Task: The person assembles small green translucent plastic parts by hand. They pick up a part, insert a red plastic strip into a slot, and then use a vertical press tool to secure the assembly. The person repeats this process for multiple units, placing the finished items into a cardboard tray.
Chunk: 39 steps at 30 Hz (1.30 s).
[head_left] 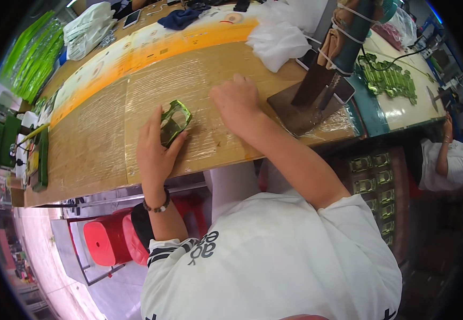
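Observation:
A shiny green metal frame (186,113) with open cut-outs stands tilted on the table's film-covered cardboard (103,122). My left hand (156,141) grips it from the left, thumb on the near side and fingers behind. To the right of the frame, apart from it, my right hand (236,104) rests on the cardboard with its fingers curled in. Whatever those fingers may hold is hidden beneath the hand. A dark bracelet (158,205) circles my left wrist.
Right of my right hand rises a wrapped post on a brown metal base (295,109). Green parts (389,77) lie beyond it; more fill a tray (373,186) below. White plastic bags (277,42), a blue cloth (179,19) and a phone (132,18) lie at the back. Red stools (103,242) stand below left.

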Each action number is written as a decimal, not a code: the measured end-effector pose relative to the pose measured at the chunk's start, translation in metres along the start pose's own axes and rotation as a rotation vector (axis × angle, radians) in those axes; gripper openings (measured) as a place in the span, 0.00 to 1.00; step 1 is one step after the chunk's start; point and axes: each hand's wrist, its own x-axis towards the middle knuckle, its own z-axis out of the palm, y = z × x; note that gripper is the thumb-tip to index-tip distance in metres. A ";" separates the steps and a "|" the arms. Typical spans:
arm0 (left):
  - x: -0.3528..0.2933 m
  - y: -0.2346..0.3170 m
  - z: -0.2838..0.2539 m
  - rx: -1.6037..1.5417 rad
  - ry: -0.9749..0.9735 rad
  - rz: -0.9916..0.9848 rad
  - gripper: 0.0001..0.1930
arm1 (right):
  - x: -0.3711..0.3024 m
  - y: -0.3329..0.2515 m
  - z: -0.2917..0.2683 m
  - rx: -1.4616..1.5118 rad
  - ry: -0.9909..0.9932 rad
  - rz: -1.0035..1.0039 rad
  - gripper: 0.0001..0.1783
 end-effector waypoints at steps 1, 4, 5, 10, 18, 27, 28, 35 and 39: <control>0.000 0.000 0.000 0.002 0.002 0.003 0.32 | -0.001 0.001 0.000 -0.004 0.028 -0.005 0.04; -0.001 -0.001 0.000 -0.020 0.014 0.008 0.32 | -0.001 0.003 0.004 0.019 0.157 0.017 0.03; -0.002 -0.001 0.000 -0.022 0.023 0.010 0.32 | -0.001 0.004 0.006 0.034 0.207 0.029 0.03; -0.003 -0.006 -0.002 -0.127 0.081 0.020 0.33 | -0.009 0.009 0.008 0.222 0.154 0.092 0.05; -0.005 -0.007 -0.003 -0.144 0.104 -0.018 0.32 | -0.017 0.018 0.007 0.449 0.187 0.114 0.07; -0.005 -0.012 0.000 -0.132 0.129 0.016 0.33 | -0.019 0.019 0.006 0.497 0.099 0.094 0.08; -0.005 -0.013 0.000 -0.135 0.131 0.015 0.33 | -0.020 0.019 0.004 0.483 0.076 0.086 0.09; -0.005 -0.013 0.000 -0.154 0.135 0.023 0.34 | -0.017 0.017 -0.001 0.396 0.071 0.191 0.10; -0.006 -0.014 -0.002 -0.174 0.132 0.010 0.34 | -0.005 0.005 -0.004 0.230 -0.126 0.214 0.13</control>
